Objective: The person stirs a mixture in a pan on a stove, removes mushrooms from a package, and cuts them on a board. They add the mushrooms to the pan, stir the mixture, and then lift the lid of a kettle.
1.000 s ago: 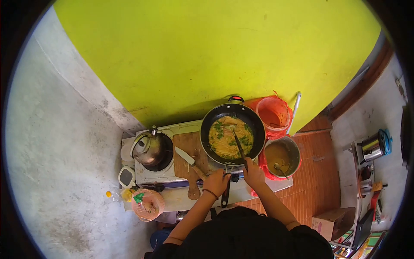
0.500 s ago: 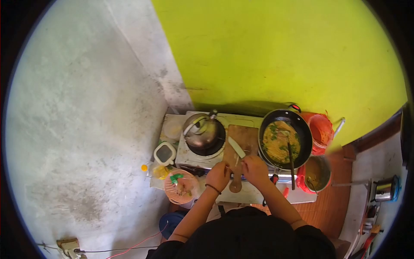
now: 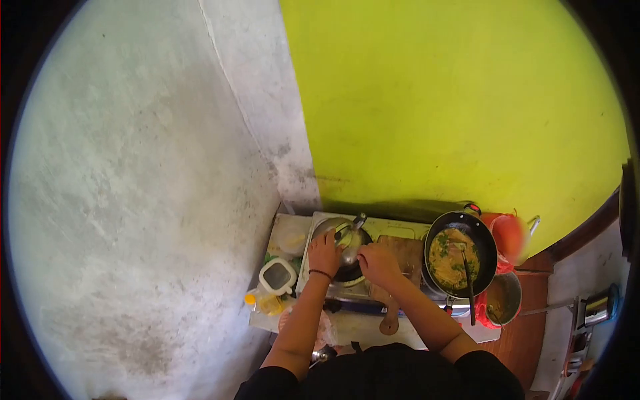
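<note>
My left hand (image 3: 324, 255) is over the metal kettle (image 3: 352, 247) on the left burner, its fingers closed around the handle, which they mostly hide. The kettle's dark-tipped spout points toward the wall. My right hand (image 3: 380, 264) is closed at the kettle's right side, over the near edge of the wooden cutting board (image 3: 400, 248). What its fingers hold, if anything, I cannot make out. The board lies on the stove (image 3: 333, 287) between the kettle and the frying pan (image 3: 489, 275), its handle toward me. The knife is not visible.
Yellow food with green leaves and a spatula (image 3: 471, 293) are in the pan. To its right stand a red container (image 3: 510, 233) and a metal pot (image 3: 512, 293). At left are a white-rimmed container (image 3: 278, 276), an oil bottle (image 3: 269, 305) and a pink basket (image 3: 323, 333).
Both hands have moved from the board's near end to the kettle. The knife lying on the board is no longer seen there. The view has shifted, so the stove appears lower and further right.
</note>
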`<state>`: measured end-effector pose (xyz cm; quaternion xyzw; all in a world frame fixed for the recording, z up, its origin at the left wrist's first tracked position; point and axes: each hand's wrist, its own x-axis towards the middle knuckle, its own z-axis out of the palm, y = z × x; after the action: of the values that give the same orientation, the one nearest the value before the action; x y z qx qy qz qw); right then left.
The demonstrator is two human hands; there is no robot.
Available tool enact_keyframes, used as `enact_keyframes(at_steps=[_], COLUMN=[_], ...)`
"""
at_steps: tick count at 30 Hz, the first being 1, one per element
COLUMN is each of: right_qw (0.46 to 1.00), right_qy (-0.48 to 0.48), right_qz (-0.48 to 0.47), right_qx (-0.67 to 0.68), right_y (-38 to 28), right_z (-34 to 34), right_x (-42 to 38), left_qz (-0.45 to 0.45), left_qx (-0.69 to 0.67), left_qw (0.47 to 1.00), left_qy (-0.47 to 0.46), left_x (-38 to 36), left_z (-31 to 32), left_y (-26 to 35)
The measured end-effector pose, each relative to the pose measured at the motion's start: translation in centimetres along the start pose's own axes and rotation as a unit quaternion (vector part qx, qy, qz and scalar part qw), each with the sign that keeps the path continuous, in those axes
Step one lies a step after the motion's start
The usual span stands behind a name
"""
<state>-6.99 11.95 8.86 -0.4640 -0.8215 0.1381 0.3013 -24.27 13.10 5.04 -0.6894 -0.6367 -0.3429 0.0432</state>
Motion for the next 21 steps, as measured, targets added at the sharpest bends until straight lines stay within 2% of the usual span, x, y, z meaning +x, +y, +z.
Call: enact_keyframes(at_steps=[2, 5, 8, 11, 14, 21], right_qw=[1.0, 0.999, 0.999, 0.999, 0.995, 0.974], right_qy=[0.004, -0.009, -0.013, 0.01, -0.002, 0.097], right_qz=[0.015, 0.033, 0.04, 0.041, 0.086, 0.15], right_qx=[0.009, 0.019, 0.005, 0.031, 0.041, 0.14], right_y=[0.5, 0.8, 1.7, 2.0, 1.3, 3.7], right_z=[1.0, 1.0, 1.4, 0.3, -2.6, -6.7], right_x=[0.6, 0.8, 0.6, 1.1, 0.9, -1.7], left_qz=[-0.065, -0.115, -0.087, -0.077, -0.073, -0.003], left_qx=[-0.062, -0.064, -0.134, -0.131, -0.141, -0.183], left_qw=[0.994, 0.978, 0.985, 0.988, 0.987, 0.983], left_qy=[-0.066, -0.16, -0.059, -0.016, -0.003, -0.021], left_x=[1.2, 1.8, 0.9, 1.1, 2.3, 3.4], left_z=[2.6, 4.8, 4.7, 3.4, 0.5, -4.5], left_y=[-1.6, -3.2, -2.9, -1.9, -0.7, 5.2])
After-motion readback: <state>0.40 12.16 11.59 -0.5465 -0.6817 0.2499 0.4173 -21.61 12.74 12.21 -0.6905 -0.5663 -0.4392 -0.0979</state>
